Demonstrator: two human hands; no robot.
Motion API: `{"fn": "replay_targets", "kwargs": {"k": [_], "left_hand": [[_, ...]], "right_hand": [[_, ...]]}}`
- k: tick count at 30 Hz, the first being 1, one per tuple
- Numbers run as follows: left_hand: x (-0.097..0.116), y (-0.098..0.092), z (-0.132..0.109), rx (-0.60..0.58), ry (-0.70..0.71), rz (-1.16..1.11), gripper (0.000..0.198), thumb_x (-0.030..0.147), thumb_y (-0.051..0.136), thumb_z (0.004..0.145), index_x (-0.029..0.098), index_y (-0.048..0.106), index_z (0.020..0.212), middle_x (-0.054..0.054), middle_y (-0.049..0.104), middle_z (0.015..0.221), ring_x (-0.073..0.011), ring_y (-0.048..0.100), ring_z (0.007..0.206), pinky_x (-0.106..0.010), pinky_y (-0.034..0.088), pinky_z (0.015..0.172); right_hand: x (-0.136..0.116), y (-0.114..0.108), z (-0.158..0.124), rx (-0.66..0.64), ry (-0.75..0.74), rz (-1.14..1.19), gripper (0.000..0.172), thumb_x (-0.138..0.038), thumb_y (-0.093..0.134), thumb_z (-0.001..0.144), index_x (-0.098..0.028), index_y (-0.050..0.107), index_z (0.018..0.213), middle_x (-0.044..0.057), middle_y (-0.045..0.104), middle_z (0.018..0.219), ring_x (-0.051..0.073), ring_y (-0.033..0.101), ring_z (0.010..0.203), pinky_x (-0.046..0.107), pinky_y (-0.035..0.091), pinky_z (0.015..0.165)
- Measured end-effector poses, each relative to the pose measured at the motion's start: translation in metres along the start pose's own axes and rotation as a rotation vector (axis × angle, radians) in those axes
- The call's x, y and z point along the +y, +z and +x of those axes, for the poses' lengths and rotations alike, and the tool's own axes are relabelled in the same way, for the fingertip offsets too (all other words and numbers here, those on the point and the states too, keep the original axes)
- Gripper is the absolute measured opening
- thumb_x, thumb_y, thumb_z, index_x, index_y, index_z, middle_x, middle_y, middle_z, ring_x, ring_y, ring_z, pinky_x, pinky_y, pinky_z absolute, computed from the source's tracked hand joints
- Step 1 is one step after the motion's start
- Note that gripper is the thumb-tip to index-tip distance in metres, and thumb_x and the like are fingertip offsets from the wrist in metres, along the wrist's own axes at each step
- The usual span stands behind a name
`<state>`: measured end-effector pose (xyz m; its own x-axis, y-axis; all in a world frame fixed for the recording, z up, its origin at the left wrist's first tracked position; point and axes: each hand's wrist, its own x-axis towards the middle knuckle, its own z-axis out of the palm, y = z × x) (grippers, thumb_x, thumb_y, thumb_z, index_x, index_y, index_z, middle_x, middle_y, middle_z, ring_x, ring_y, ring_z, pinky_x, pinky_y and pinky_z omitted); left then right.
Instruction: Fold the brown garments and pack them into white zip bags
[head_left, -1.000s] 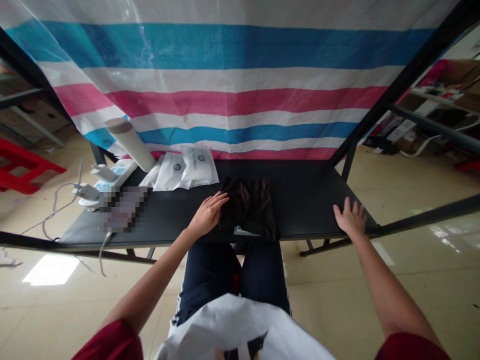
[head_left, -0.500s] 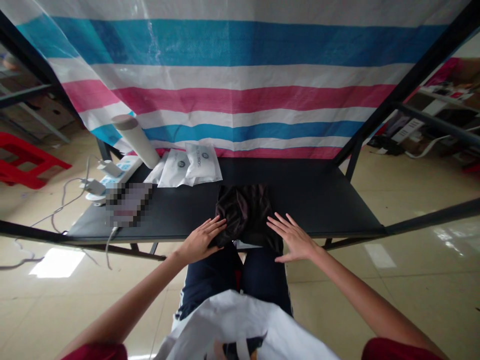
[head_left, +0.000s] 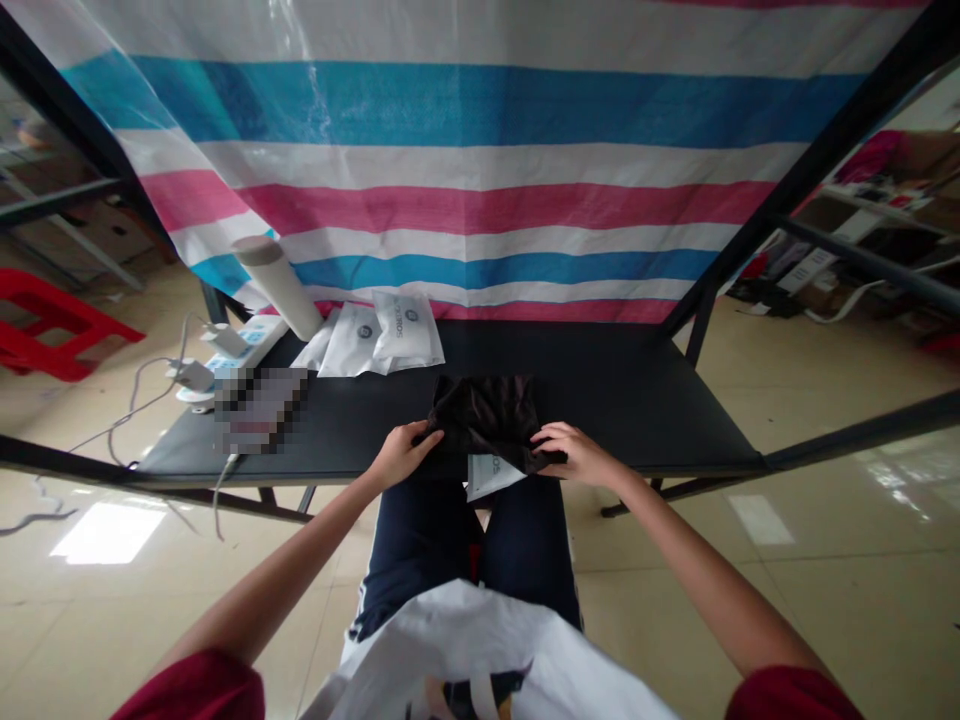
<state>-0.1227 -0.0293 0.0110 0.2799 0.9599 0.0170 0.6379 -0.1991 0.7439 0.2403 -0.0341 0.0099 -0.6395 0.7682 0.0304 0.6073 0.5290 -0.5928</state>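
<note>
Head view, going left to right. A red stool stands on the floor past the black bench. Near the bench's left end lie a white power strip with wires and a blurred patch that hides what is there. A white tube stands tilted by the back edge, in front of a striped sheet. Two white bags lie beside it along the back edge.

A dark shiny cloth lies in the middle of the bench, by the front edge. Its long side runs left to right. A white bag pokes out from under it, over the front edge.

The left hand is at the cloth's left end. Its fingers are together and closed on the cloth. The right hand is at the right end, with its fingers together and closed on the cloth too. Neither hand is clearly nearer; the cloth lies between them.
</note>
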Motion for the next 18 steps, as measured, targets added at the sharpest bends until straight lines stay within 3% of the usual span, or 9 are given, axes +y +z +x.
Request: {"fn": "replay_targets", "kwargs": {"k": [6, 13, 16, 18], "left_hand": [[-0.005, 0.007, 0.007, 0.035, -0.069, -0.082, 0.046, 0.057, 0.051, 0.084, 0.015, 0.063, 0.068, 0.001, 0.056, 0.063, -0.013, 0.048, 0.062, -0.022, 0.035, 0.056], [-0.006, 0.009, 0.013, 0.084, -0.134, -0.049, 0.048, 0.059, 0.051, 0.081, 0.016, 0.055, 0.059, 0.003, 0.043, 0.054, -0.0109, 0.038, 0.056, -0.022, 0.027, 0.052], [-0.004, 0.01, 0.016, 0.103, -0.153, -0.042, 0.048, 0.058, 0.051, 0.08, 0.017, 0.051, 0.056, 0.003, 0.04, 0.052, -0.0105, 0.036, 0.054, -0.023, 0.024, 0.051], [-0.004, 0.011, 0.018, 0.113, -0.17, -0.026, 0.048, 0.058, 0.052, 0.08, 0.017, 0.05, 0.055, 0.003, 0.04, 0.051, -0.0104, 0.036, 0.053, -0.023, 0.024, 0.051]], "right_hand": [[0.012, -0.013, 0.004, -0.115, 0.051, 0.191, 0.046, -0.065, 0.066, 0.078, -0.023, 0.077, 0.093, 0.009, 0.063, 0.127, 0.028, 0.049, 0.127, 0.044, 0.038, 0.108], [0.016, -0.02, 0.015, -0.106, 0.13, 0.337, 0.052, -0.069, 0.073, 0.066, -0.022, 0.077, 0.088, 0.008, 0.067, 0.109, 0.027, 0.054, 0.116, 0.043, 0.039, 0.105], [0.015, -0.021, 0.019, -0.108, 0.14, 0.369, 0.051, -0.067, 0.076, 0.063, -0.02, 0.076, 0.083, 0.006, 0.069, 0.102, 0.026, 0.056, 0.109, 0.039, 0.042, 0.099], [0.016, -0.017, 0.021, -0.086, 0.176, 0.408, 0.05, -0.067, 0.072, 0.067, -0.019, 0.074, 0.08, 0.004, 0.069, 0.09, 0.024, 0.06, 0.095, 0.036, 0.046, 0.087]]}}
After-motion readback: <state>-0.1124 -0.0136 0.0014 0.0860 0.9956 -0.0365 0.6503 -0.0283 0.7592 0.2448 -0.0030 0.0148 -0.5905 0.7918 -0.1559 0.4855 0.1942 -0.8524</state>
